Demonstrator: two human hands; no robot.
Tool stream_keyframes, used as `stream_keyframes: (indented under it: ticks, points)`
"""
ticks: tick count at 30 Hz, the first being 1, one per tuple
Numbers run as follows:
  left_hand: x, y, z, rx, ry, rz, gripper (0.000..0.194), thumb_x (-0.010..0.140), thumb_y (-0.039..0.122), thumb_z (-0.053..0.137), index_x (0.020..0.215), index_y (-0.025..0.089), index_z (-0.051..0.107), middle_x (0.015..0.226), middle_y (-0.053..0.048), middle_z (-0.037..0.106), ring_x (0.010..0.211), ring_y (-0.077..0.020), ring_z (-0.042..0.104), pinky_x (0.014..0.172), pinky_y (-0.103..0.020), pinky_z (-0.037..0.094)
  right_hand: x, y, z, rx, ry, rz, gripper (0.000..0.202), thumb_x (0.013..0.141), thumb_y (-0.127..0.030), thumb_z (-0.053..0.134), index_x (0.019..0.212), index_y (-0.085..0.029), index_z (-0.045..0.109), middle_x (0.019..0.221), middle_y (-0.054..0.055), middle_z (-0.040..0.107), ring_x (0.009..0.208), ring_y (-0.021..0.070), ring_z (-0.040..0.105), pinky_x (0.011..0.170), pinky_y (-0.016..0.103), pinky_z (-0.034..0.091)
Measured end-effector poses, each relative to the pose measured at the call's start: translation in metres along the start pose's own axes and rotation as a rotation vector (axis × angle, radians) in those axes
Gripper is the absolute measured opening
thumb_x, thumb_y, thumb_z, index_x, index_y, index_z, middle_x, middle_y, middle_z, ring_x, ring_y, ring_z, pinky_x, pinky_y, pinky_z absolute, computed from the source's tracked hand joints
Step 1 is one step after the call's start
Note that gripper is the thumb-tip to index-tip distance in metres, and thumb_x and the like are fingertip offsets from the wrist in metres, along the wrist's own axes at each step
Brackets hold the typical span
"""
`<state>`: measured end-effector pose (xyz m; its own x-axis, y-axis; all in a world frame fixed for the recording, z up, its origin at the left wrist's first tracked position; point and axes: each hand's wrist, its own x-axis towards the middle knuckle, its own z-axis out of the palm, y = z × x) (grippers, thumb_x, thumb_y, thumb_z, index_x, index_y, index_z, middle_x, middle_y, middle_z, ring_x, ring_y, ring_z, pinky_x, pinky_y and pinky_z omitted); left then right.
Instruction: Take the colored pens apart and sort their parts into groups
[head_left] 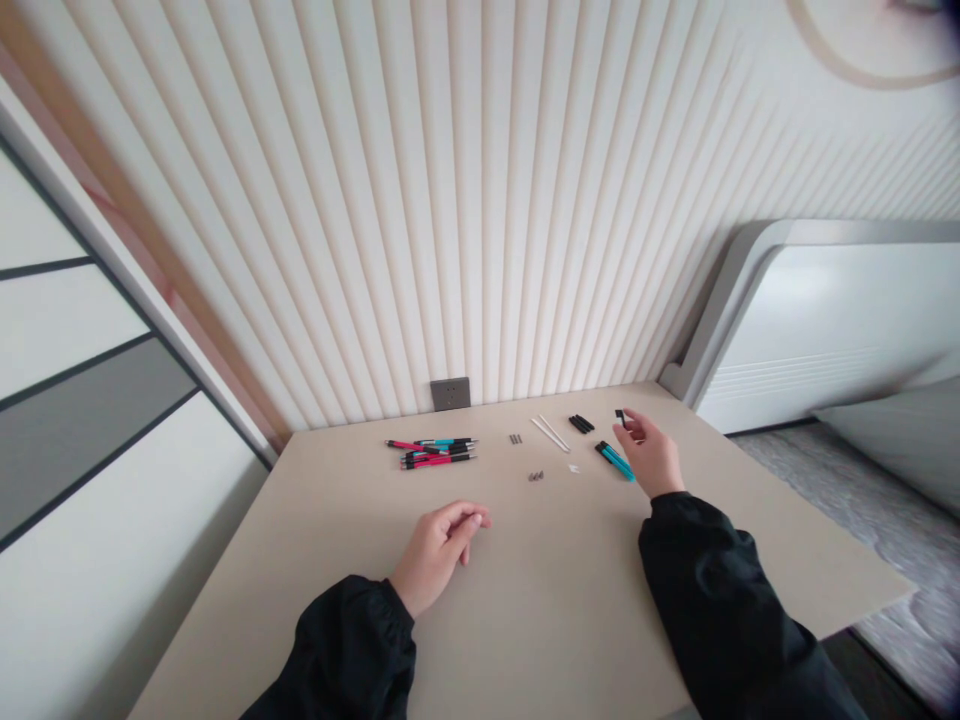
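Observation:
My right hand (646,450) is at the right of the table, fingers closed on a small black part (619,414). Just left of it lie teal pen barrels (616,461) with black ends. My left hand (444,550) rests at the middle of the table, its fingers curled together, and whether it holds something small cannot be made out. Between the hands are black grips (581,424), thin white refills (551,435), small metal springs (515,439), metal tips (536,477) and tiny white pieces (574,469). Several red and teal pens (439,455) lie in a pile farther left.
The beige table (337,530) reaches back to a ribbed wall (495,200) with a dark socket (450,393). At the right stands a bed with a pale headboard (825,320). A white and grey cabinet (90,430) is at the left.

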<state>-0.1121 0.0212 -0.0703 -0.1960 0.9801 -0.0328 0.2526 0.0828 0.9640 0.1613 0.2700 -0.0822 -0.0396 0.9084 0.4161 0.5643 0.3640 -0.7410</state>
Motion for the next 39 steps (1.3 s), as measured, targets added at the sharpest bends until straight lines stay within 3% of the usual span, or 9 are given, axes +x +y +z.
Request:
stream_keyframes:
  ticks: [3,5,15,32,36,39]
  points:
    - [0.0,0.0,0.0,0.009,-0.002,0.018,0.033,0.088,0.043,0.05,0.097,0.014,0.064,0.095,-0.008,0.07,0.047,-0.007,0.047,0.047,-0.021,0.04,0.013,0.038,-0.013,-0.191,-0.112,0.071,0.046,0.079,-0.047,0.054,0.107,-0.014,0.069,0.085,0.01,0.071,0.074,0.021,0.062,0.071,0.033,0.047]
    - [0.0,0.0,0.0,0.015,-0.003,0.023,0.033,0.088,0.043,0.05,0.096,0.014,0.064,0.094,-0.008,0.07,0.047,-0.0073,0.047,0.047,-0.021,0.04,0.015,0.051,-0.016,-0.246,-0.185,0.091,0.045,0.079,-0.046,0.053,0.106,-0.014,0.07,0.084,0.011,0.072,0.074,0.0218,0.063,0.069,0.032,0.046]
    - [0.001,0.003,0.0,0.039,-0.015,-0.002,0.035,0.086,0.046,0.051,0.096,0.015,0.065,0.092,-0.008,0.07,0.044,-0.0068,0.044,0.048,-0.022,0.039,0.01,0.053,-0.012,-0.274,-0.363,0.029,0.046,0.078,-0.048,0.053,0.107,-0.016,0.071,0.088,0.009,0.072,0.077,0.0212,0.064,0.069,0.03,0.046]
    - [0.0,0.007,0.0,0.027,-0.013,0.001,0.035,0.086,0.046,0.051,0.095,0.014,0.065,0.093,-0.009,0.071,0.046,-0.0077,0.047,0.049,-0.023,0.042,0.003,0.048,-0.017,-0.282,-0.381,0.013,0.038,0.08,-0.038,0.05,0.106,-0.018,0.07,0.087,0.007,0.07,0.073,0.0192,0.063,0.069,0.031,0.046]
    - [0.001,0.003,0.0,-0.005,-0.005,0.002,0.035,0.086,0.045,0.051,0.099,0.014,0.063,0.098,-0.01,0.07,0.057,-0.012,0.058,0.05,-0.023,0.044,0.0,0.035,-0.018,-0.272,-0.251,-0.01,0.036,0.082,-0.038,0.047,0.102,-0.018,0.07,0.082,0.007,0.069,0.072,0.0191,0.061,0.07,0.031,0.046]
    - [0.003,0.001,0.0,-0.037,0.013,0.016,0.033,0.086,0.043,0.052,0.098,0.014,0.063,0.1,-0.011,0.069,0.067,-0.0147,0.062,0.059,-0.026,0.05,-0.007,0.016,-0.013,-0.212,-0.149,-0.151,0.034,0.085,-0.037,0.045,0.1,-0.018,0.07,0.084,0.007,0.068,0.075,0.0187,0.061,0.073,0.031,0.046]
